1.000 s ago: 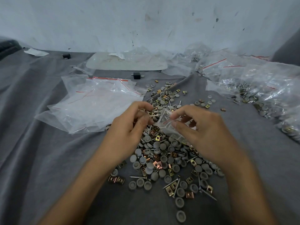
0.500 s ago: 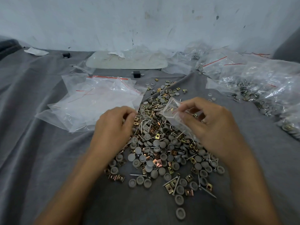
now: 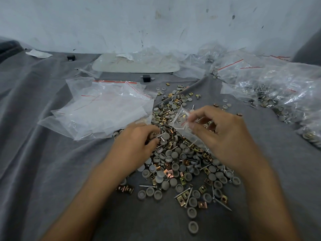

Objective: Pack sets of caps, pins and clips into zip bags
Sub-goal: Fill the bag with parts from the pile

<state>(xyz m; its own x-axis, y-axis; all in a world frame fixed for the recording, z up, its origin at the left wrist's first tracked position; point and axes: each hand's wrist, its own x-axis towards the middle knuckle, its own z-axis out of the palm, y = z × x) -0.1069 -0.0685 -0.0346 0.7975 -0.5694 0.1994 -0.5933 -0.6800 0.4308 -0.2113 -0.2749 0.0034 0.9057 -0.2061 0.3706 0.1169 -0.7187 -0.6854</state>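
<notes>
Broadly, a creased grey cloth [image 3: 43, 153] covers the whole lower frame up to a scuffed pale wall [image 3: 156, 23]. Along the right edge lies a bank of filled bags [image 3: 286, 94]. At centre left, a loose stack of empty zip bags [image 3: 104, 113] with red seal lines lies flat. Between them, in the middle, spreads a heap of grey caps [image 3: 171, 154], metal pins [image 3: 182, 192] and brassy clips [image 3: 168, 173]. Both forearms come in from the bottom edge and converge on the heap. The right hand [image 3: 231, 136], back upward, pinches the small zip bag [image 3: 180, 120] near its mouth between thumb and forefinger, the other fingers loosely curled. The bag slants over the heap just above centre. The left hand [image 3: 133, 145] lies palm down at the heap's left edge, fingers curled with their tips among the pins; whether they grip one cannot be told. The hands are near each other but apart.
</notes>
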